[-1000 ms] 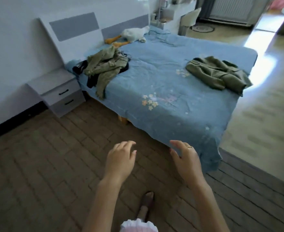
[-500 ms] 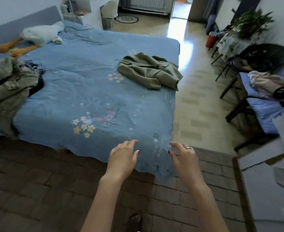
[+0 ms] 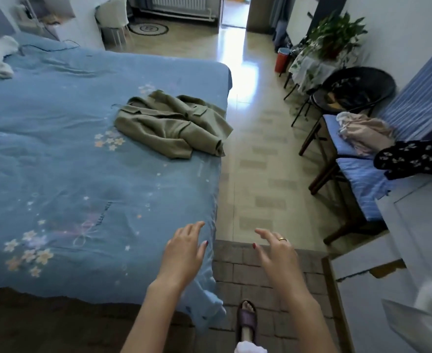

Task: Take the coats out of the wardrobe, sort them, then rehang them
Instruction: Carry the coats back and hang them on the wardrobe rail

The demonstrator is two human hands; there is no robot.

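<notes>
Looking down past both arms, I see the olive coat (image 3: 174,126) lying crumpled on the blue bedspread (image 3: 70,174), at the far right part of the bed, close to its right edge and well apart from my hands. My left hand (image 3: 184,253) hovers over the near right corner of the bedspread, fingers loosely spread and relaxed, gripping nothing; I cannot tell whether it brushes the cloth. My right hand (image 3: 276,250) hangs just beyond the bed's edge, over the floor, fingers likewise spread, a ring on one of them, nothing held.

I judge the coat to be soft and limp, of a thick, woolly-looking cloth with some weight to it: it will sag and fold wherever it is lifted, and it is neither slippery nor fragile. Flap pockets show on top, and what may be the collar lies at its far left end. I would take hold there, one hand at each shoulder, so it hangs straight. A grab at a sleeve or the hem would likely leave it dragging across the bedspread.
</notes>
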